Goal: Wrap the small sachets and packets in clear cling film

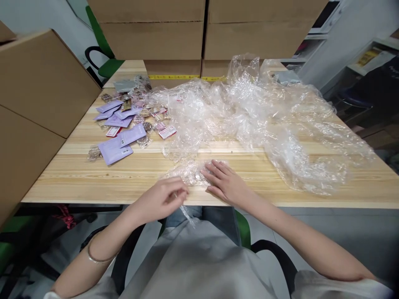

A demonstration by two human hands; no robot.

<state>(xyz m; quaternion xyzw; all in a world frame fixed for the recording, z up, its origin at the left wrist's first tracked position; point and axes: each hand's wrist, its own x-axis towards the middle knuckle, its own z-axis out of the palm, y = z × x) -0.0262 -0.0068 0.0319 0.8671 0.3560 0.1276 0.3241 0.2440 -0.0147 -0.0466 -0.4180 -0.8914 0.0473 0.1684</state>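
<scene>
Close to the table's front edge my left hand (165,197) is closed, with thumb and fingers pinching a narrow end of clear plastic wrap that hangs over the edge. A crumpled piece of the clear plastic wrap (188,171) lies flat on the wood between my hands. My right hand (226,182) rests palm down on its right part, fingers stretched out and slightly apart. Something small and round seems to be under or in the plastic beside my right fingertips, but I cannot make out what it is.
A large heap of clear plastic sheets (237,104) covers the table's middle and right. At left lie several purple packets (115,149) and small wrapped items (145,120). Cardboard boxes stand at the left (46,83) and behind the table (152,39).
</scene>
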